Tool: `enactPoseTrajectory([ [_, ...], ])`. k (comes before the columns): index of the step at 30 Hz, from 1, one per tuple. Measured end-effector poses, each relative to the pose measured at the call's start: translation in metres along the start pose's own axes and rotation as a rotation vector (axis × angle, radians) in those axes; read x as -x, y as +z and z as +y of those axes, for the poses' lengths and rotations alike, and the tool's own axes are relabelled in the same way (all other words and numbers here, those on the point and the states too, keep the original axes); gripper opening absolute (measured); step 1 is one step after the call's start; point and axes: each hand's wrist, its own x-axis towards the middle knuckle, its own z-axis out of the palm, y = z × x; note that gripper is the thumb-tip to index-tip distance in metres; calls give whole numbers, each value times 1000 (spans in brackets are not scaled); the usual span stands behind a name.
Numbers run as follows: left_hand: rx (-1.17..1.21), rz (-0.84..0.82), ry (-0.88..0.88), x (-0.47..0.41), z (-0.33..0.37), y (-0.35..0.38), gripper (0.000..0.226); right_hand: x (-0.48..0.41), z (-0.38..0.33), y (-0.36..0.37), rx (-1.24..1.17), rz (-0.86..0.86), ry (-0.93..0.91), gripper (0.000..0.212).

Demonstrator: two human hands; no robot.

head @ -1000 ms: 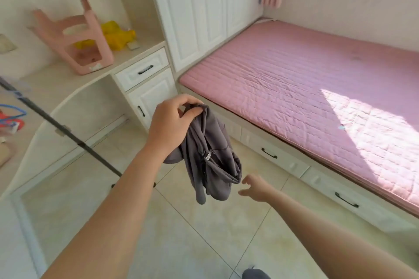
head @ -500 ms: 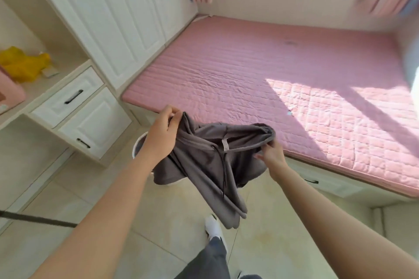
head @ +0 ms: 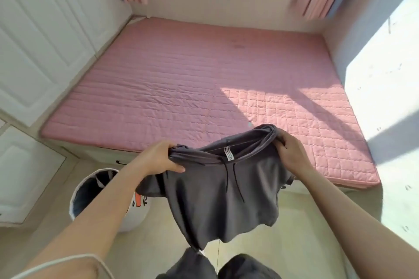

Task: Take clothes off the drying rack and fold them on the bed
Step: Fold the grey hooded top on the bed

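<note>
Grey shorts (head: 223, 190) held up by the waistband over the floor at the near edge of the pink bed (head: 181, 88), left hand (head: 158, 158) and right hand (head: 292, 154) each clamped on one end, white laundry basket (head: 90, 197) by the bed's near left corner.

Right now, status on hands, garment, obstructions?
Left hand, right hand grip grey shorts by waistband. Shorts hang at bed edge, not laid down. Laundry basket lower left.

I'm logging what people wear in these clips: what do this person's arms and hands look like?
Both forearms are bare. No gloves, rings or watch show on the left hand or the right hand. A short sleeve with a pale hem covers the left upper arm; no sleeve shows on the right.
</note>
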Motion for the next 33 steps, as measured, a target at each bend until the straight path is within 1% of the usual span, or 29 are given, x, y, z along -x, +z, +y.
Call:
enactPoseTrajectory([
  [1, -32, -10, 12, -16, 2, -5, 27, -8, 4, -1, 18, 2, 10, 25],
  [2, -55, -20, 26, -34, 5, -8, 24, -17, 8, -1, 34, 10, 31, 25],
  [4, -96, 18, 74, -58, 13, -14, 26, -30, 11, -4, 50, 31, 56, 26],
  [8, -157, 186, 139, -111, 39, -37, 38, -78, 21, -18, 130, 121, 96, 27],
  [11, -156, 299, 178, -151, 65, -57, 37, -125, 27, -28, 238, 177, 45, 27],
  [14, -162, 417, 165, -198, 98, -75, 35, -189, 36, -36, 269, 203, 28, 24],
  [17, -143, 476, 134, -250, 124, -93, 34, -255, 42, -46, 245, 209, -1, 24],
  [19, -150, 496, 102, -281, 134, -100, 28, -291, 44, -50, 228, 196, -20, 23],
  [20, -171, 531, 78, -311, 143, -107, 23, -324, 46, -53, 213, 188, -23, 23],
  [21, -201, 546, 60, -319, 145, -108, 20, -334, 46, -51, 211, 176, -25, 23],
  [23, -275, 555, 16, -349, 149, -110, 23, -366, 51, -46, 245, 153, -4, 25],
  [25, -329, 556, -29, -390, 152, -112, 25, -403, 60, -36, 300, 127, 53, 28],
  [28, -427, 562, -28, -444, 152, -112, 24, -447, 72, -19, 435, 105, 66, 29],
  [30, -533, 531, 0, -486, 148, -113, 23, -482, 81, -7, 589, 85, 35, 28],
  [31, -559, 491, 11, -512, 144, -112, 23, -500, 87, 3, 670, 52, 51, 26],
  [33, -521, 416, -2, -549, 138, -114, 20, -528, 94, 16, 717, -19, 123, 24],
])
